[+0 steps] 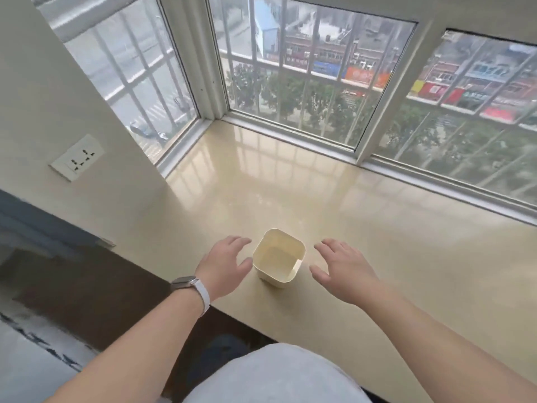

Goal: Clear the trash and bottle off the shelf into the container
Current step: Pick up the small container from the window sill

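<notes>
Left hand [223, 264] and right hand [343, 267], both spread wide and empty, flank the empty cream container [279, 258] near the shelf's [377, 242] front edge, seemingly poised to steady it.

wall socket [78, 157] lower left, barred windows [313, 82] behind, watch [183, 281]

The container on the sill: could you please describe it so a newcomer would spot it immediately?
On the glossy beige window sill, near its front edge, stands a small cream plastic container, square with rounded corners. It sits alone between the open left hand and right hand, untouched.
</notes>
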Action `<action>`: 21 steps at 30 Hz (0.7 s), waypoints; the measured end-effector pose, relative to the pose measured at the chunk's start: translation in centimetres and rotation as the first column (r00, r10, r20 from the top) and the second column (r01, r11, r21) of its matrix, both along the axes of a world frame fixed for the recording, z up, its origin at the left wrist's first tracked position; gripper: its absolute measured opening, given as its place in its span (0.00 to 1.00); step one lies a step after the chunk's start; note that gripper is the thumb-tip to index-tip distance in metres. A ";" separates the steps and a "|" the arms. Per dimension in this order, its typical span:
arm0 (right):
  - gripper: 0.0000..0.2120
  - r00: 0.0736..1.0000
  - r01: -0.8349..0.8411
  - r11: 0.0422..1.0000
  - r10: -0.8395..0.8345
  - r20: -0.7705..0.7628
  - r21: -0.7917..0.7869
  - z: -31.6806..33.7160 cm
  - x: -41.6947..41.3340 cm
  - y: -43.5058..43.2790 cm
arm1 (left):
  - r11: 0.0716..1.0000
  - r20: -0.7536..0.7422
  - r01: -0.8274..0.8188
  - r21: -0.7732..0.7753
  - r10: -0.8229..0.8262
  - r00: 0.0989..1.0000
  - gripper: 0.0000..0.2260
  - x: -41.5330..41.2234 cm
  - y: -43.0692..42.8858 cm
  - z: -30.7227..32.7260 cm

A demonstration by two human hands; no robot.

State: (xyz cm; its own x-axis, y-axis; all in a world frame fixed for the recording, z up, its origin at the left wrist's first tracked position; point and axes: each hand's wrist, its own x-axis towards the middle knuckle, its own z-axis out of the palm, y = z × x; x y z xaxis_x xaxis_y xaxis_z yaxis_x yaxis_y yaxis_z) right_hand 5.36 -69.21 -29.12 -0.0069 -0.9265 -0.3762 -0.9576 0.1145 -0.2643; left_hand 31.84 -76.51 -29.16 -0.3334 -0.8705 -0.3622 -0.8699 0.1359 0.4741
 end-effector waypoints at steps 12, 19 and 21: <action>0.25 0.943 0.256 0.943 -0.292 0.160 0.212 -5.5 1.1 -1.5 | 0.945 -0.035 -0.088 0.316 0.104 0.994 0.23 -1.2 -2.6 -6.7; 0.29 0.843 0.397 0.866 -0.475 0.252 0.303 -9.7 1.5 -5.2 | 0.722 0.007 -0.385 0.574 0.467 0.884 0.27 -1.4 -2.2 -10.8; 0.30 0.831 0.402 0.859 -0.487 0.269 0.316 -10.8 1.4 -6.2 | 0.680 0.004 -0.365 0.636 0.471 0.882 0.26 -1.7 -1.8 -11.9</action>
State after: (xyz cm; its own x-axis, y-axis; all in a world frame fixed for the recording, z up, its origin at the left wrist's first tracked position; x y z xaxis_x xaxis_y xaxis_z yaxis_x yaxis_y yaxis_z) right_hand 6.76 -75.41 -39.92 -0.2334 -0.7349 -0.6367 -0.6479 0.6058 -0.4617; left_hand 30.11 -78.28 -41.04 -0.0836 -0.5453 -0.8341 -0.6765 -0.5835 0.4493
